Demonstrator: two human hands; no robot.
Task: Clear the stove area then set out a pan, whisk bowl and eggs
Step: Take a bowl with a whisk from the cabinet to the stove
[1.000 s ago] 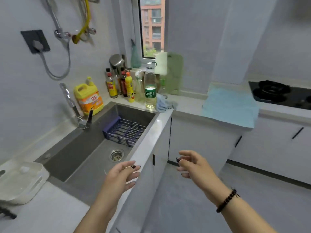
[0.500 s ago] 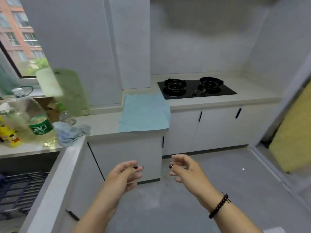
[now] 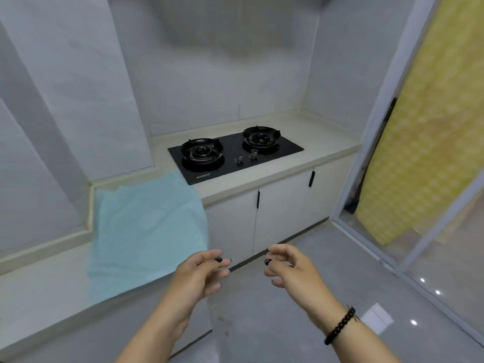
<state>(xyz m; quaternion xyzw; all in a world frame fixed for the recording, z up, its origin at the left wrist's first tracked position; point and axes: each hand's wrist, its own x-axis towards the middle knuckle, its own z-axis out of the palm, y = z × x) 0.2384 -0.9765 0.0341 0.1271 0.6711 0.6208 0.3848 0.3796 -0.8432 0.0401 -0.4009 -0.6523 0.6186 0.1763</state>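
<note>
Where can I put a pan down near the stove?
Bare counter lies right of the stove, up to the corner wall, and in a strip behind it. Left of it, the blue cloth covers the counter. Both burners are bare too.

The range hood at twelve o'clock is a grey blur, its top cut by the upper edge. The stove carries small lettering near its front edge, too small to read. The blue cloth at nine o'clock covers the counter beneath it. The yellow curtain at three o'clock runs past the right edge. Both forearms leave the bottom edge.
</note>
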